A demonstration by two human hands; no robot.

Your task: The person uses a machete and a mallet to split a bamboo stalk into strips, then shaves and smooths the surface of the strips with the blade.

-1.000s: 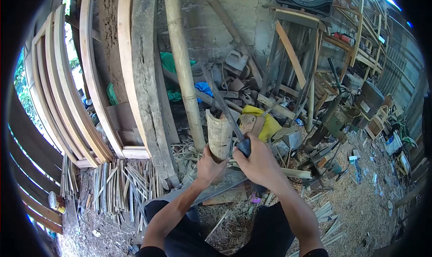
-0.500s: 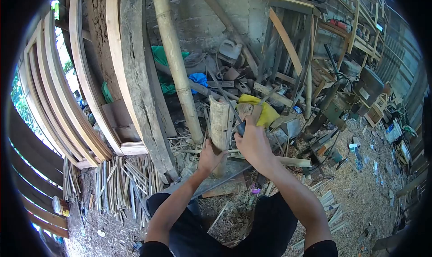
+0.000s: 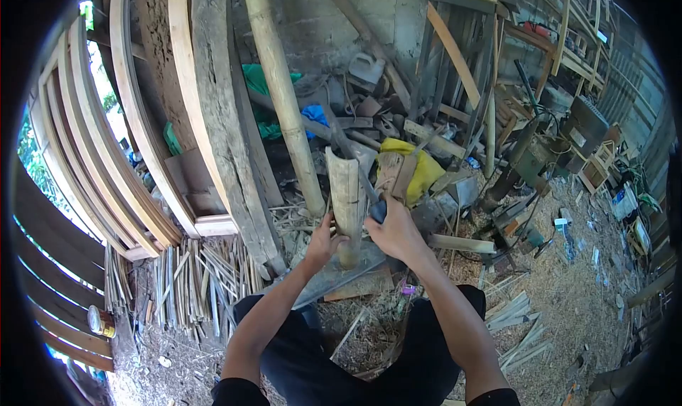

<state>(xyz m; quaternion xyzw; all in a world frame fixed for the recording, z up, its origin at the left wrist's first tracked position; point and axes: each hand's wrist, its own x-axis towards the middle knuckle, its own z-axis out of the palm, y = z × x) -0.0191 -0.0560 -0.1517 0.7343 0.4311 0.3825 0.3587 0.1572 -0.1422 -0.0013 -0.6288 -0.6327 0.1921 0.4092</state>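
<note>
A split length of bamboo (image 3: 344,186) stands upright in front of me, its hollow side turned toward the top. My left hand (image 3: 325,244) grips its lower left edge, thumb across the front and fingers at the side. In my right hand (image 3: 398,230) is the dark handle (image 3: 378,210) of a long knife. Its blade (image 3: 343,144) slants up and to the left, passing close to the bamboo's right edge. Just beyond that hand is a brown wooden block (image 3: 396,173) beside a yellow cloth or bag (image 3: 424,166).
A bamboo pole (image 3: 280,86) and a weathered post (image 3: 220,122) lean on the left. Bundled thin strips (image 3: 202,282) lie on the floor near wooden frames (image 3: 135,122). A short board (image 3: 462,244) juts out right; shavings (image 3: 554,285) cover the ground.
The knife has come down toward me along the bamboo's right side, with my right hand lower. The bamboo leans slightly differently, and the camera view has shifted a little.
</note>
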